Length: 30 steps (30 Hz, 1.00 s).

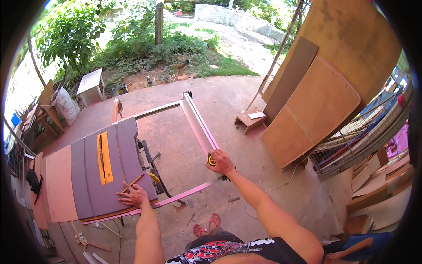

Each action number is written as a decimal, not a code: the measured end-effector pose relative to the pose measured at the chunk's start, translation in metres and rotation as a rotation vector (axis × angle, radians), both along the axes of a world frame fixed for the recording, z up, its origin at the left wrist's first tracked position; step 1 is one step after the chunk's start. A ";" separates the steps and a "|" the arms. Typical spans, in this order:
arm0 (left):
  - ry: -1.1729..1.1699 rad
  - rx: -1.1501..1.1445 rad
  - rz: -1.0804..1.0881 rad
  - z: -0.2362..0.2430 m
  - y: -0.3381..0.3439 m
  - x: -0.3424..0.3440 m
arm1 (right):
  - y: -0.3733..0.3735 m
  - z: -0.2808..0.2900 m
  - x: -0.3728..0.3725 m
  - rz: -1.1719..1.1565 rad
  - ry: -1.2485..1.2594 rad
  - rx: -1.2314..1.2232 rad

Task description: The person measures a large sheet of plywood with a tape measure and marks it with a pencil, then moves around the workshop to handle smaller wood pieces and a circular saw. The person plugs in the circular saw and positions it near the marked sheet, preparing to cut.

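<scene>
A table saw (124,145) with a dark top and an orange blade insert (104,158) stands in front of me to the left. My left hand (133,196) rests on its near right corner, with a yellow pencil (135,182) held between the fingers. Out to the right, my right hand (223,163) grips a yellow and black tape measure (212,160) at the near end of the long fence (200,121). The fence spans the far rail (158,109) and the near rail (189,194). No drawn-out tape can be made out.
Large wooden panels (314,108) lean at the right, beside a small wooden stool (249,121). Stacked board offcuts (373,176) lie further right. A cord (281,185) trails over the concrete floor. At lower right, another person's hand (336,255) shows. Wood strips lie at lower left.
</scene>
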<state>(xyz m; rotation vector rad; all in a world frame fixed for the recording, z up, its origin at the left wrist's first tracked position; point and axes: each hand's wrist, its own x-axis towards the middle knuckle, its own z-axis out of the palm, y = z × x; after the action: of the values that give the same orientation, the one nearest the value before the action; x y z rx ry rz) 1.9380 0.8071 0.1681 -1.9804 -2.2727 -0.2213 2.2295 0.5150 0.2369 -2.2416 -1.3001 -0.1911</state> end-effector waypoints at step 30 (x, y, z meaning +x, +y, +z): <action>-0.231 0.330 -0.203 -0.008 -0.008 -0.010 | 0.001 -0.002 0.001 0.017 -0.002 -0.016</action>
<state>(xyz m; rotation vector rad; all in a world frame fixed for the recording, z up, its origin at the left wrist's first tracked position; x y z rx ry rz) 1.9280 0.7995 0.1600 -2.0893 -1.9856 -0.8263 2.2306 0.5163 0.2353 -2.2439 -1.3254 -0.1777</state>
